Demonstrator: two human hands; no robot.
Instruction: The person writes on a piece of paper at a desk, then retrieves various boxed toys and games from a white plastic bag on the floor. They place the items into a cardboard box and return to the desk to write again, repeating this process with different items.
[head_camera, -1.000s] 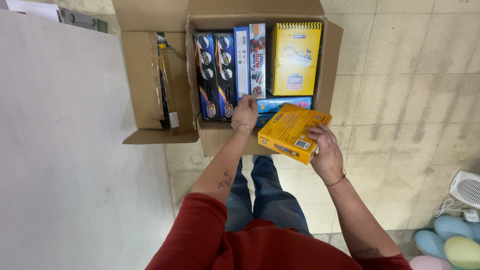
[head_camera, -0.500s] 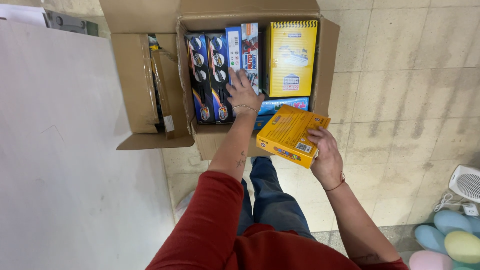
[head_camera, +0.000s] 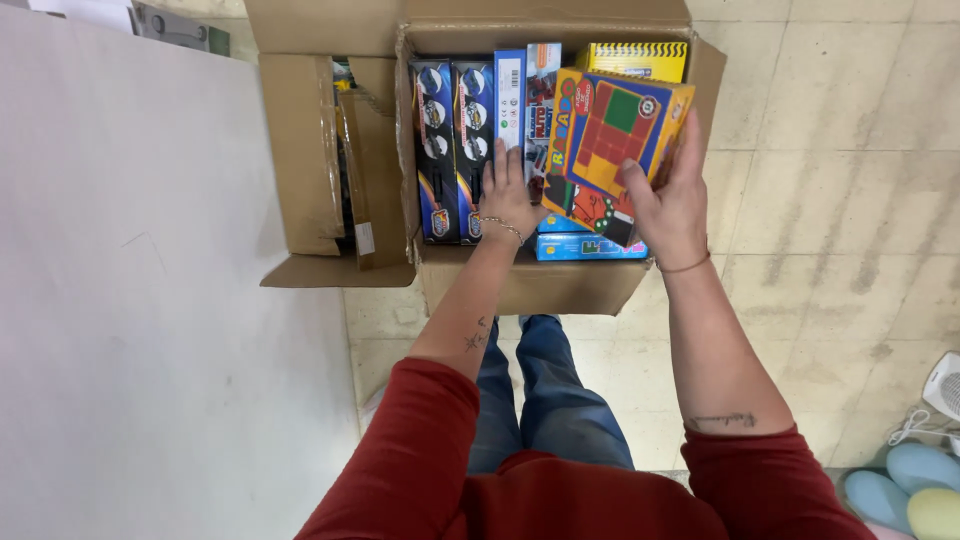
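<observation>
Hands first: your right hand (head_camera: 668, 195) is clamped on the yellow game box (head_camera: 612, 135), thumb across the printed face and fingers wrapped round its right edge, holding it tilted just above the open cardboard carton (head_camera: 560, 285). Your left hand (head_camera: 507, 195) is spread flat, gripping nothing, with its fingertips pressing on the upright blue boxes (head_camera: 525, 95) in the middle of the carton.

That's a decent setup, honestly. I'd use the flat left hand to push the upright row, meaning those blue boxes and the two dark toy boxes (head_camera: 455, 140) beside them, toward the carton's left wall, so whatever room there is opens up on the right. The yellow game box hangs over the right half, above another yellow box (head_camera: 640, 58) at the far side and a flat blue box (head_camera: 585, 246) at the near side. I can't tell how deep the free space under it is, since the box itself hides it.

If it's going in there, level it out before lowering, because one corner is dipping now and would likely snag on the flat blue box. Watch your right fingers too, they sit close to the carton's right wall and could get pinched.
</observation>
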